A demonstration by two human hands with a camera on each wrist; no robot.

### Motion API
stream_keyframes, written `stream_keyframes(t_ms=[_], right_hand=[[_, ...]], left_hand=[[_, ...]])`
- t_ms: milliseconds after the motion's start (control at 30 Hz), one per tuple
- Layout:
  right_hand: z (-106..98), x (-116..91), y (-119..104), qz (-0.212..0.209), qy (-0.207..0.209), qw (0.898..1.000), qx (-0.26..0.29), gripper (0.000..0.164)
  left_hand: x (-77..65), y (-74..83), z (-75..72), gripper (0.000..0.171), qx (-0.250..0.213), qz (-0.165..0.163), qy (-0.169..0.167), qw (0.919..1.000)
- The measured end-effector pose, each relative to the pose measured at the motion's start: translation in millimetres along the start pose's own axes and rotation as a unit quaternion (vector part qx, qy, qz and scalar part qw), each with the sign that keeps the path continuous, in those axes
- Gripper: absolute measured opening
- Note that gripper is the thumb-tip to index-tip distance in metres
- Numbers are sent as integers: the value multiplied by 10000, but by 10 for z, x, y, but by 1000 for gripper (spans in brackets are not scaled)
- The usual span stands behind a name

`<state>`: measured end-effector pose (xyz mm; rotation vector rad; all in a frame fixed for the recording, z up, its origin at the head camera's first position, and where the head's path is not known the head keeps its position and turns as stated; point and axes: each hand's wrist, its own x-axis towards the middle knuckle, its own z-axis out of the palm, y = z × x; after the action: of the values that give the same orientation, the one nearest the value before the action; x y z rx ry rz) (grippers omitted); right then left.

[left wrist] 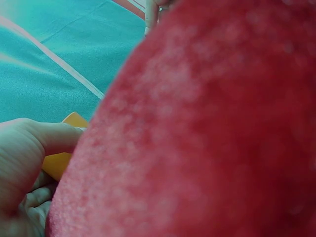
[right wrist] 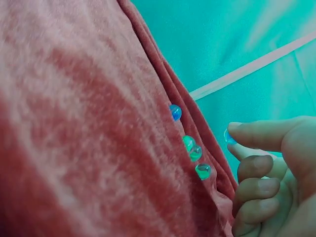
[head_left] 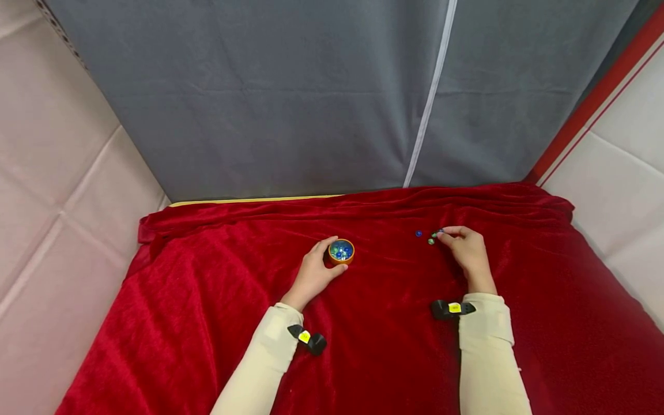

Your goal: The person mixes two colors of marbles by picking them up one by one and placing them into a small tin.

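My left hand (head_left: 314,272) grips a small round orange tub (head_left: 341,263), thumb on its near side and fingers on its far side. Several blue and green glass marbles (head_left: 340,252) lie inside it. In the left wrist view part of the tub's wall (left wrist: 57,164) shows past the thumb, the rest hidden by red cloth. Off to the right, my right hand (head_left: 468,252) pinches a blue marble (right wrist: 229,137) between thumb and forefinger, other fingers curled. Close by on the cloth lie a blue marble (right wrist: 175,112) and several green marbles (right wrist: 203,171).
Red velvet cloth (head_left: 384,323) covers the table, with folds bunched along its back edge. A grey curtain (head_left: 270,115) with a white strip (head_left: 430,98) hangs behind. Pale padded walls (head_left: 57,173) stand at both sides.
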<state>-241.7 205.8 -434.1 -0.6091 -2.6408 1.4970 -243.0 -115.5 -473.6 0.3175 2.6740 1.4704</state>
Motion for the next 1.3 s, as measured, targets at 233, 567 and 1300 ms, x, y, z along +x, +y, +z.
stream_keyframes(t_ms=[233,567,1300], right_hand=[[16,-27,-69,-113,45,9998,184,36],[43,-56,-191,-330,-72,9991,272,36],[263,-173,-450,-791,-572,9944,402,33]], left_hand=[[5,-9,10,66,14,20,12,10000],[-7,18,4,66,6,65,22,10000],[8,52,7,66,20,2,-29,10000]])
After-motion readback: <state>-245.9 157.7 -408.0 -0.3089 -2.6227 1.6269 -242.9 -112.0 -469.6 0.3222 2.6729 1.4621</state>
